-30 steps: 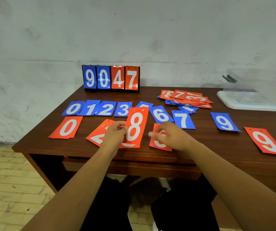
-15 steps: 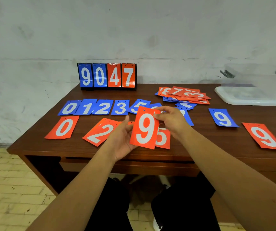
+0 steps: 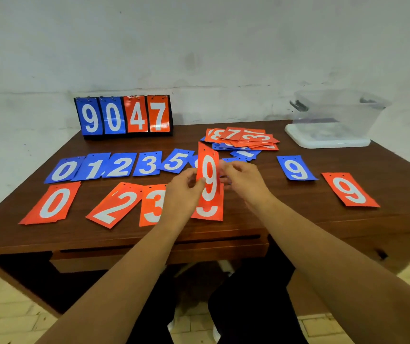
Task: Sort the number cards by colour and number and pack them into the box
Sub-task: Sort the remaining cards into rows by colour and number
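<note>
Cards (image 3: 147, 165) cover most of the table (image 3: 285, 219), and the job looks mid-sort. Back right sits the box (image 3: 335, 112), clear, with nothing packed in it that I can see, likely parked out of the way until the rows are done. A board (image 3: 124, 115) at the back shows 9047. The blue row (image 3: 119, 167) runs in order along the middle. The red row (image 3: 114, 207) lies just in front, close to the near edge, so numbers read easily and gaps show. An unsorted pile (image 3: 242, 139) lies behind. Raised upright over a flat card (image 3: 207, 212) is the held 9 (image 3: 209, 177). The left hand (image 3: 183, 192) pinches its left edge. The right hand (image 3: 243, 180) is at its right edge, too blurred to tell whether it grips. Bare wood opens rightward toward the red 9 (image 3: 349, 189), probably where this one belongs.
</note>
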`<state>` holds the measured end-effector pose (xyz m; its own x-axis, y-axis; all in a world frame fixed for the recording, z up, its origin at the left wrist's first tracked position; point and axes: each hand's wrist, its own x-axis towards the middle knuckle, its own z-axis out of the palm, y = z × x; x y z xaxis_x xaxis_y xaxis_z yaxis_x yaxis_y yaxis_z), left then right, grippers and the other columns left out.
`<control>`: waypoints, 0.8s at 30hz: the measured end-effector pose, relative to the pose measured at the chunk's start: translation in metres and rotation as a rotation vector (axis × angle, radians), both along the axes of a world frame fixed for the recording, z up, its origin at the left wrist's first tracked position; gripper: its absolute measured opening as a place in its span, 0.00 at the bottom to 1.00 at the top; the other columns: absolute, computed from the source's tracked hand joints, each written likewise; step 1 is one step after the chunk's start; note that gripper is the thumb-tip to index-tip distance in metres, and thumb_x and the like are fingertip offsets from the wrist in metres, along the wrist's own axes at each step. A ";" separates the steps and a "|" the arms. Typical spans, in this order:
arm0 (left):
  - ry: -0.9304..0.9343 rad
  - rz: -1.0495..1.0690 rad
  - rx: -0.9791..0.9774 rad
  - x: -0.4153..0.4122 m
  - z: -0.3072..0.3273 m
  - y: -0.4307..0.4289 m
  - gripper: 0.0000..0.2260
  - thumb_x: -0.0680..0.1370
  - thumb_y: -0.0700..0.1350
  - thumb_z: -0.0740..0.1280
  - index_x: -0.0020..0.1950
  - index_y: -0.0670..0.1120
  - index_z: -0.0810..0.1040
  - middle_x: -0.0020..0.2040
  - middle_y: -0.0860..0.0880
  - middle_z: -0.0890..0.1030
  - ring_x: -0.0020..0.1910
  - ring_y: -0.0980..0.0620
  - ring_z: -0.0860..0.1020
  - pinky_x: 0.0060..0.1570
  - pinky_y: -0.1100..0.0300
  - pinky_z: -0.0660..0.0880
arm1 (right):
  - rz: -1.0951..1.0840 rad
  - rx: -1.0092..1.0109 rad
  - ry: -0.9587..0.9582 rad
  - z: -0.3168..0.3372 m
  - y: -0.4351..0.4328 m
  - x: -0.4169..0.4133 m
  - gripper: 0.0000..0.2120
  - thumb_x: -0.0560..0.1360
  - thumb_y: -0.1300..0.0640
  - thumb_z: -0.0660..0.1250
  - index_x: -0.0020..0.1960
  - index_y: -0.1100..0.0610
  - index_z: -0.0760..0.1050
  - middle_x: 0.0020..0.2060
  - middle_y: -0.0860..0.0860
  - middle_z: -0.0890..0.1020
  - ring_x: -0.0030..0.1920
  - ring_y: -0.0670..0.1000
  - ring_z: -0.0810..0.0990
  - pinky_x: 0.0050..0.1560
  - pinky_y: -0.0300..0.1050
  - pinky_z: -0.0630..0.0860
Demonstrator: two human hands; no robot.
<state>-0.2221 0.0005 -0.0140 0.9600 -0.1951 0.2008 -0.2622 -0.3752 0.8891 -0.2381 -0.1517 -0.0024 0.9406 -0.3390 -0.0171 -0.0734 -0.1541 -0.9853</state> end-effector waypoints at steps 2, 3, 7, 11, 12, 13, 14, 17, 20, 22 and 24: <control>-0.046 -0.127 0.093 -0.005 0.005 -0.017 0.18 0.79 0.55 0.65 0.68 0.52 0.76 0.60 0.54 0.80 0.53 0.59 0.78 0.48 0.67 0.73 | 0.000 0.119 0.037 0.004 -0.010 -0.006 0.17 0.76 0.39 0.66 0.46 0.53 0.82 0.45 0.50 0.86 0.49 0.50 0.84 0.53 0.49 0.80; -0.037 -0.205 0.112 -0.008 0.007 -0.026 0.19 0.79 0.56 0.65 0.69 0.53 0.76 0.61 0.55 0.78 0.52 0.60 0.77 0.50 0.67 0.73 | -0.021 0.151 0.054 0.006 -0.017 -0.009 0.19 0.75 0.37 0.65 0.45 0.53 0.82 0.43 0.50 0.86 0.48 0.50 0.84 0.54 0.50 0.80; -0.029 -0.387 0.154 -0.013 0.004 -0.061 0.21 0.80 0.56 0.63 0.72 0.52 0.72 0.66 0.53 0.73 0.58 0.57 0.74 0.56 0.68 0.68 | -0.136 0.202 0.152 0.009 -0.050 -0.025 0.26 0.74 0.34 0.64 0.55 0.56 0.78 0.48 0.49 0.82 0.50 0.50 0.80 0.58 0.51 0.75; -0.116 -0.448 0.243 -0.015 -0.006 -0.089 0.16 0.81 0.50 0.64 0.69 0.52 0.75 0.60 0.50 0.75 0.50 0.60 0.75 0.52 0.67 0.70 | -0.194 0.077 0.127 -0.006 -0.086 -0.039 0.18 0.78 0.49 0.67 0.63 0.57 0.76 0.56 0.48 0.80 0.59 0.53 0.78 0.58 0.48 0.73; -0.122 -0.455 0.264 -0.016 -0.008 -0.097 0.15 0.80 0.49 0.65 0.67 0.51 0.77 0.58 0.51 0.76 0.48 0.61 0.75 0.51 0.68 0.69 | -0.232 0.027 0.155 -0.009 -0.097 -0.042 0.19 0.78 0.51 0.67 0.66 0.57 0.74 0.61 0.50 0.79 0.62 0.54 0.77 0.60 0.49 0.74; -0.125 -0.459 0.284 -0.017 -0.011 -0.104 0.13 0.80 0.48 0.65 0.65 0.51 0.78 0.58 0.52 0.76 0.48 0.62 0.74 0.50 0.70 0.69 | -0.264 -0.016 0.181 -0.010 -0.107 -0.046 0.21 0.78 0.52 0.66 0.69 0.57 0.72 0.65 0.51 0.77 0.63 0.54 0.76 0.61 0.50 0.74; -0.131 -0.457 0.304 -0.017 -0.014 -0.111 0.12 0.80 0.47 0.65 0.63 0.51 0.78 0.57 0.52 0.76 0.47 0.63 0.74 0.48 0.72 0.68 | -0.284 -0.041 0.204 -0.010 -0.117 -0.051 0.22 0.78 0.53 0.66 0.71 0.57 0.70 0.66 0.52 0.76 0.62 0.54 0.76 0.60 0.49 0.75; -0.214 -0.427 0.354 -0.012 -0.019 -0.136 0.10 0.79 0.45 0.66 0.59 0.50 0.78 0.57 0.52 0.75 0.50 0.60 0.75 0.50 0.71 0.66 | -0.329 -0.078 0.238 -0.006 -0.148 -0.066 0.25 0.77 0.53 0.69 0.72 0.56 0.68 0.65 0.53 0.77 0.56 0.53 0.80 0.51 0.46 0.78; -0.316 -0.417 0.455 -0.003 -0.022 -0.164 0.13 0.78 0.45 0.66 0.63 0.48 0.77 0.63 0.51 0.72 0.61 0.55 0.73 0.58 0.67 0.66 | -0.383 -0.176 0.195 0.000 -0.178 -0.081 0.21 0.74 0.53 0.72 0.65 0.57 0.75 0.60 0.54 0.81 0.47 0.50 0.80 0.41 0.41 0.78; -0.371 -0.425 0.559 0.004 -0.025 -0.183 0.17 0.78 0.46 0.66 0.67 0.47 0.75 0.68 0.50 0.70 0.67 0.52 0.70 0.64 0.60 0.67 | -0.442 -0.231 0.176 0.006 -0.198 -0.087 0.19 0.73 0.54 0.74 0.61 0.57 0.76 0.59 0.54 0.81 0.46 0.50 0.79 0.36 0.39 0.76; -0.363 -0.447 0.655 0.011 -0.029 -0.199 0.19 0.79 0.48 0.65 0.70 0.48 0.73 0.72 0.49 0.68 0.70 0.50 0.68 0.69 0.53 0.67 | -0.483 -0.287 0.218 0.010 -0.214 -0.092 0.22 0.72 0.53 0.75 0.63 0.57 0.74 0.60 0.55 0.80 0.47 0.51 0.79 0.37 0.40 0.76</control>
